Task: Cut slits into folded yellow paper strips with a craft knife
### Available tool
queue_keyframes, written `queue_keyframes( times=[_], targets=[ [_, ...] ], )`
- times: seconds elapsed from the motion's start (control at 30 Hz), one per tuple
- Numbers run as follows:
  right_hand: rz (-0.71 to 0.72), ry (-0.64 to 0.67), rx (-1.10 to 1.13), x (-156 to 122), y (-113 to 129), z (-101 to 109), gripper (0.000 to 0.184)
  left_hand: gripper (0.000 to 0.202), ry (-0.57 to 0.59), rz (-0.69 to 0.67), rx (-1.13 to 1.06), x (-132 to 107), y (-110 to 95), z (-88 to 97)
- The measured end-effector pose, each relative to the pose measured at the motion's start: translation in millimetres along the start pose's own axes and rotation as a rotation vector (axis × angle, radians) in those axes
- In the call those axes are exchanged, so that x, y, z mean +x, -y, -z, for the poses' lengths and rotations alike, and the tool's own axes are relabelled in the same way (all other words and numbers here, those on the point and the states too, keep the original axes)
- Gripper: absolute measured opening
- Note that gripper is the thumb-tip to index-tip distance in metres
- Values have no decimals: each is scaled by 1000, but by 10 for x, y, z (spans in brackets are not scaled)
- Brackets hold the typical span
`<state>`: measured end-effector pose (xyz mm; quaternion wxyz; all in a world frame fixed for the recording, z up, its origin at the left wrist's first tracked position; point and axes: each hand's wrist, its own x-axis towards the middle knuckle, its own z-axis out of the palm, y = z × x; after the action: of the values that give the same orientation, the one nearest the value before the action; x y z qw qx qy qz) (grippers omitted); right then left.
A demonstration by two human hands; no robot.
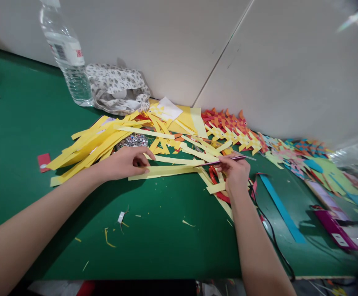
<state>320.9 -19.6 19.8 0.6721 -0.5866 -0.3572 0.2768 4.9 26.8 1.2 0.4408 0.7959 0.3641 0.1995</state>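
My left hand point(132, 163) has its fingers curled at the left part of a pale yellow paper strip point(169, 172), holding it against the green table. Between the fingers of my right hand point(236, 170) is a slim dark pen-like tool point(208, 163); its thin tip meets the strip's right end. I cannot make out the exact kind of tool. Further pale strips lie just behind and beneath my right hand. Red scissor-like handles point(213, 176) show partly under those strips. A pile of brighter yellow strips point(95, 144) lies behind my left forearm.
A water bottle point(69, 61) and a patterned cloth pouch point(117, 84) stand by the wall. Woven red and yellow paper pieces point(228, 127) line the back. A blue strip point(282, 207), a dark cable point(271, 230) and a magenta box point(336, 230) lie at right. Paper scraps dot the front.
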Motion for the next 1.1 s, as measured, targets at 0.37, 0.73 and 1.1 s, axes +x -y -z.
queue_keyframes(
  times=[0.37,0.73,1.1],
  targets=[
    [84,-112,-2,78,14,50,14,31,-4,18,-13,8,26,-5],
    [202,196,129,-536,124,-409,19,36,-10,16,12,18,54,-11],
    [27,418,-121,-790,30,-655,22,36,-4,1,21,18,44,-12]
  ],
)
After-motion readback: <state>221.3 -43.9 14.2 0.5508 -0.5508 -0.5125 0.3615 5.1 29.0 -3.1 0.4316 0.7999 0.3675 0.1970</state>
